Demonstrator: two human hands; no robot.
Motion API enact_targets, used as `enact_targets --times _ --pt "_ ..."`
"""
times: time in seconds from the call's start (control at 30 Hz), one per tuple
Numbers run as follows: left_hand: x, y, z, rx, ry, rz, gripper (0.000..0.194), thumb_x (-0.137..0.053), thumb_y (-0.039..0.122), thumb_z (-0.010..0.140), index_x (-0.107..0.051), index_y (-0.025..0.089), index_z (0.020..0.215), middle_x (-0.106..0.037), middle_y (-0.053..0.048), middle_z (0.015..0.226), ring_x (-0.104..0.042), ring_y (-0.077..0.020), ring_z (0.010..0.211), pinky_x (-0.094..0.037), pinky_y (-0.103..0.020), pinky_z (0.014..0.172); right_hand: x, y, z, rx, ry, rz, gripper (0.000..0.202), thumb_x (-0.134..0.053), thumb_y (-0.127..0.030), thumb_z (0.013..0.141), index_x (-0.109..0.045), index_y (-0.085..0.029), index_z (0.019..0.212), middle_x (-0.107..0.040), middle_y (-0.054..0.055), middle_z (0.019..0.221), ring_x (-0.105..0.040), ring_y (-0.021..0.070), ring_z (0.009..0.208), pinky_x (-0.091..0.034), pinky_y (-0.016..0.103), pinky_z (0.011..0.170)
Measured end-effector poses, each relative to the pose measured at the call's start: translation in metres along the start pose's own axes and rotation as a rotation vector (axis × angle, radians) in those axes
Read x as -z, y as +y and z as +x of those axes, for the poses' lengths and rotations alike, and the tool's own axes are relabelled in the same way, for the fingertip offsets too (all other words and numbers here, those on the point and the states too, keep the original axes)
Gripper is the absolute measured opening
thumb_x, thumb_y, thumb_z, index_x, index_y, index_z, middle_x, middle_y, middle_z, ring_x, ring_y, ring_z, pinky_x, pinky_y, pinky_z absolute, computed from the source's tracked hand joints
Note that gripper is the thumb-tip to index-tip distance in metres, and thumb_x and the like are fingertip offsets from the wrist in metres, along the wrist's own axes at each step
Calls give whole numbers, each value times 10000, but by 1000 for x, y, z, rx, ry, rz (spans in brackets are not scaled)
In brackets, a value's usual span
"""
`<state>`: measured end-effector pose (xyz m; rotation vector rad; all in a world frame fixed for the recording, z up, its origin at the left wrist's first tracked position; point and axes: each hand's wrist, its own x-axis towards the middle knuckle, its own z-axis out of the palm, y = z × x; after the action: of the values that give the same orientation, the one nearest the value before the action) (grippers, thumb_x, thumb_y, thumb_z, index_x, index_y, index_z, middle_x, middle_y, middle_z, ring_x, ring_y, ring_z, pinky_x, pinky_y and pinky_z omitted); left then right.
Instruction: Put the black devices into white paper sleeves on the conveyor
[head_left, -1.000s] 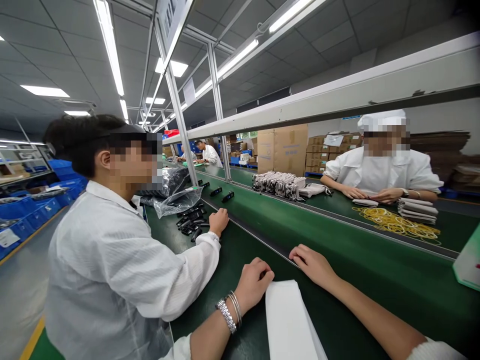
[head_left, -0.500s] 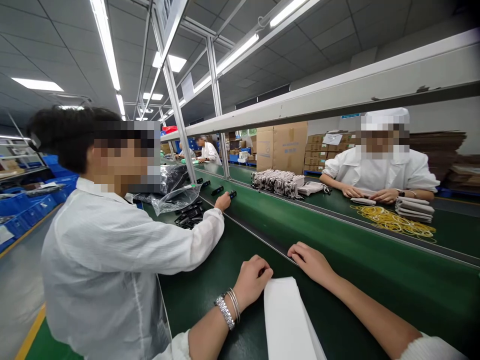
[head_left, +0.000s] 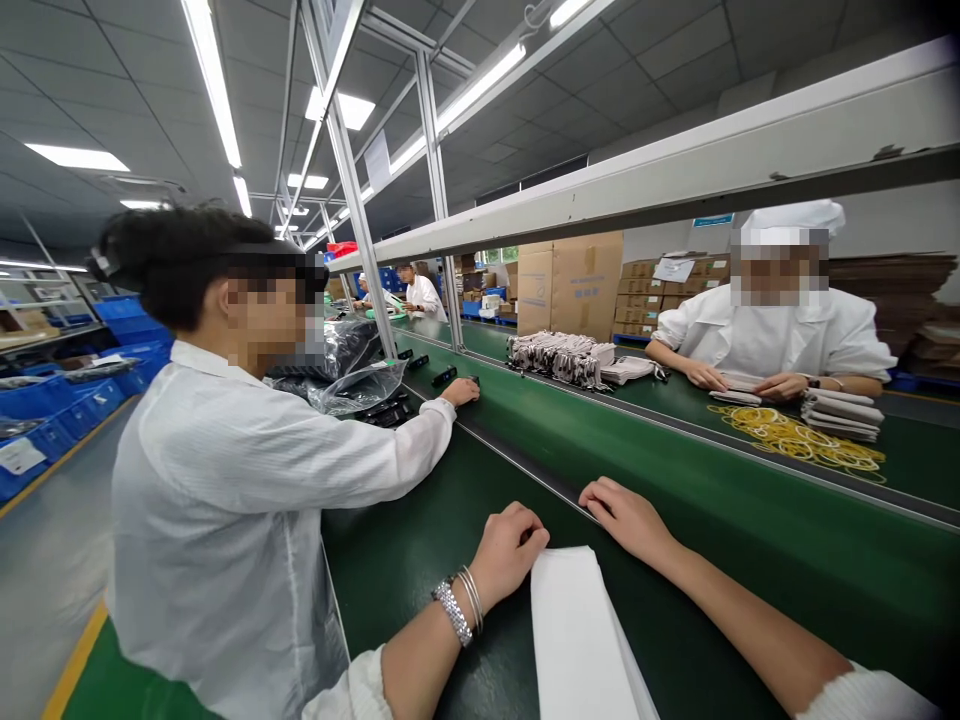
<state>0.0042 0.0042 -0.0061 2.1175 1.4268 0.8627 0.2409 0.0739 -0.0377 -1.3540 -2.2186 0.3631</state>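
Note:
My left hand [head_left: 511, 555], with a watch and bangles at the wrist, rests on the green table [head_left: 405, 560] with curled fingers. Its fingertips are at the top left corner of a stack of white sheets [head_left: 577, 630]; whether they pinch anything is hidden. My right hand [head_left: 624, 518] lies at the metal strip edging the conveyor belt [head_left: 675, 460], beyond the sheets and to their right. Its fingers are loosely bent and slightly apart, with nothing seen in them.
On the left a person in white [head_left: 247, 460] reaches to small black devices [head_left: 444, 377] on the belt. Across it, another person handles folded grey pouches [head_left: 840, 412] beside yellow rubber bands [head_left: 787, 435]. A beam [head_left: 675, 150] crosses above.
The view has shifted slightly. The person on the left has leaned right and reached a little farther along the belt. My hands have stayed nearly in place.

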Motion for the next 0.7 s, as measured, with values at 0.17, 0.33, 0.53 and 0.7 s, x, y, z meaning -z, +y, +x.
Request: enact_targets --times 0.17,0.33,0.53,0.7 --pt "2 2 0 9 1 9 184 -507 242 869 -638 184 754 -613 -11 836 -566 -138 759 -437 -273 745 0 -2 0 -5 -15 7 283 -333 -335 955 -602 -267 899 -604 9 955 -576 148 712 -380 283 623" --pt "3 4 -1 11 -3 8 186 -504 242 869 -635 183 752 -615 -15 838 -568 -140 760 -436 -272 741 1 -2 0 -9 -23 3 290 -323 -347 956 -597 -267 910 -605 20 971 -574 152 698 -379 288 612" --pt "2 2 -1 9 -6 -2 191 -503 252 870 -639 185 754 -614 -15 841 -566 -138 759 -435 -269 739 0 -1 0 -7 -24 -2 286 -329 -337 952 -603 -270 904 -606 14 969 -581 155 730 -389 289 634" --pt "1 -1 0 -7 -6 1 196 -495 263 875 -641 187 768 -604 -15 837 -558 -137 748 -433 -264 721 0 -1 0 -6 -10 -5 279 -343 -321 941 -614 -267 906 -614 18 967 -585 156 739 -391 283 623"
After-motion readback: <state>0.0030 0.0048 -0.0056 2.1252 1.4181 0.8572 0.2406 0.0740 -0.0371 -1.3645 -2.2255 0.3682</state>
